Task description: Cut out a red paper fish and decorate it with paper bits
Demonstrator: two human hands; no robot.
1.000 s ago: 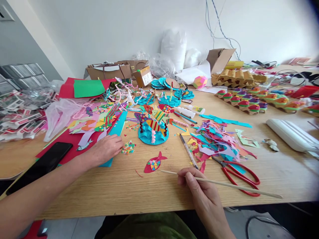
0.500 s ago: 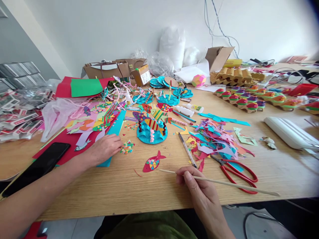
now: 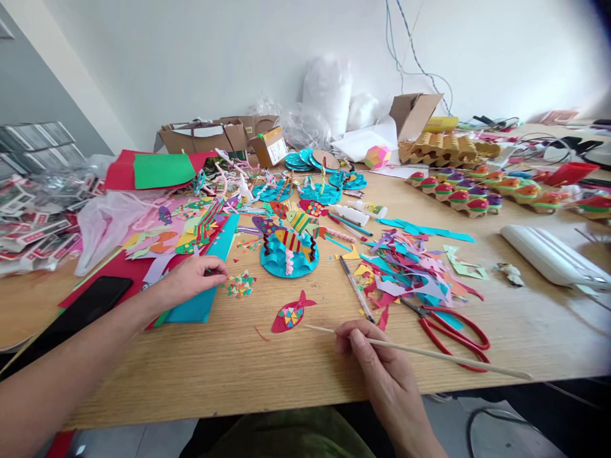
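My right hand [image 3: 382,362] grips a long thin wooden stick [image 3: 429,353] like a pencil, its tip close to a red paper fish [image 3: 291,313] covered in coloured bits that lies flat on the wooden table [image 3: 238,369]. My left hand [image 3: 195,275] rests over a blue paper strip [image 3: 198,305], fingers curled in a pinch beside a small heap of coloured confetti [image 3: 240,285]. What the fingers hold is too small to make out. Behind stands a blue paper base with striped fish [image 3: 289,248].
Red-handled scissors [image 3: 453,327] and a pile of paper scraps [image 3: 410,267] lie right of the fish, with a pen [image 3: 356,289]. A black phone [image 3: 71,312] sits at left. Glue bottles [image 3: 356,213], painted egg cartons [image 3: 458,194], cardboard boxes [image 3: 214,133] and a white device [image 3: 548,254] crowd the back.
My left hand has lifted slightly and drawn back from the confetti heap, fingers now pinched. The right hand and stick have barely shifted.
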